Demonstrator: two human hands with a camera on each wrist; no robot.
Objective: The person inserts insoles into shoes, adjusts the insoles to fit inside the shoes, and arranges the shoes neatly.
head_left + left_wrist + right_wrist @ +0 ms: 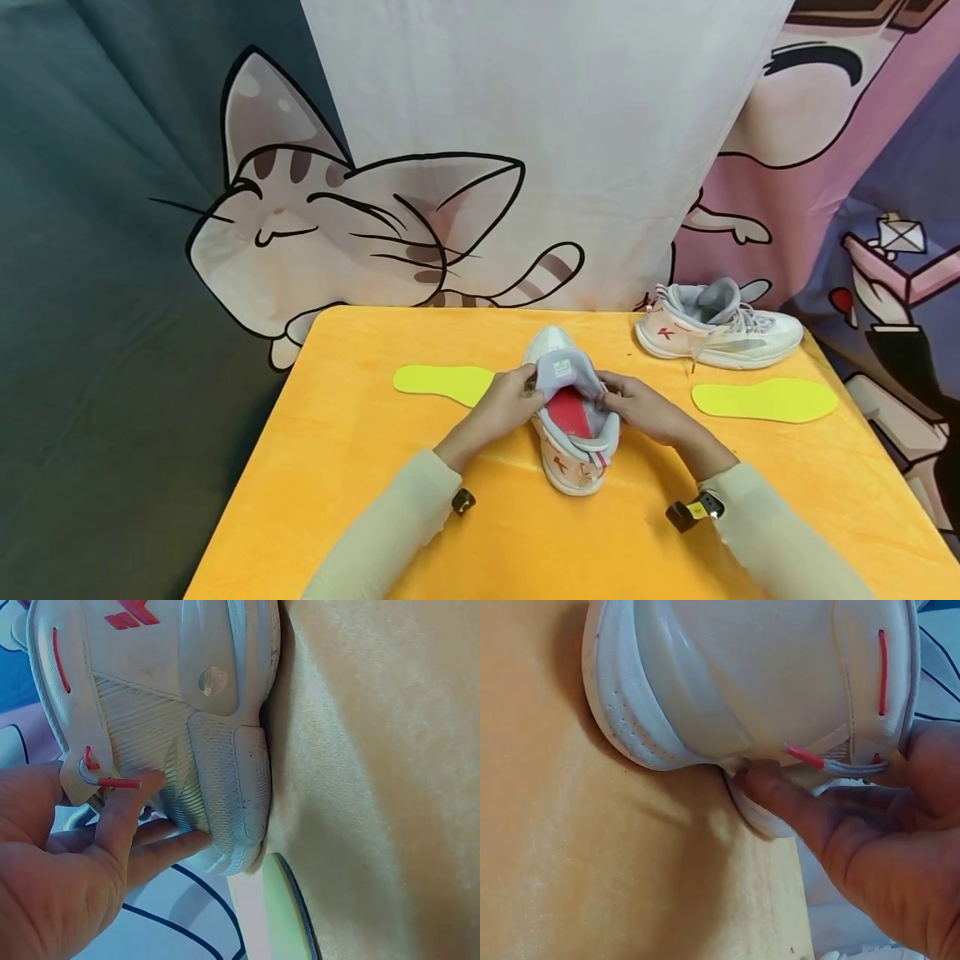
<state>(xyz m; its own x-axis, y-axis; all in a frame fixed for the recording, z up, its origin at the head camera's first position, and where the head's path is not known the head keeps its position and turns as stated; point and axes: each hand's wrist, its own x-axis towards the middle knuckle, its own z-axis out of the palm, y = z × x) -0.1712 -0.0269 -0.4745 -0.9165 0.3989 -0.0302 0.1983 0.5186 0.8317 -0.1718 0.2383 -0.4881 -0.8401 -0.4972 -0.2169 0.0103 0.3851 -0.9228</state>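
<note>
A white sneaker stands upright in the middle of the table, its toe pointing away and its heel toward me. Its grey tongue is pulled forward, and a red lining shows inside the wide opening. My left hand grips the left collar by the laces; the left wrist view shows its fingers against the sneaker's side. On the opposite edge my right hand pinches the collar, thumb at the opening. A red-tipped lace end hangs beside that hand.
A yellow insole lies left of the sneaker, partly behind my left hand. Another yellow insole lies to the right, in front of a second white sneaker. A printed cloth hangs behind the orange-covered table.
</note>
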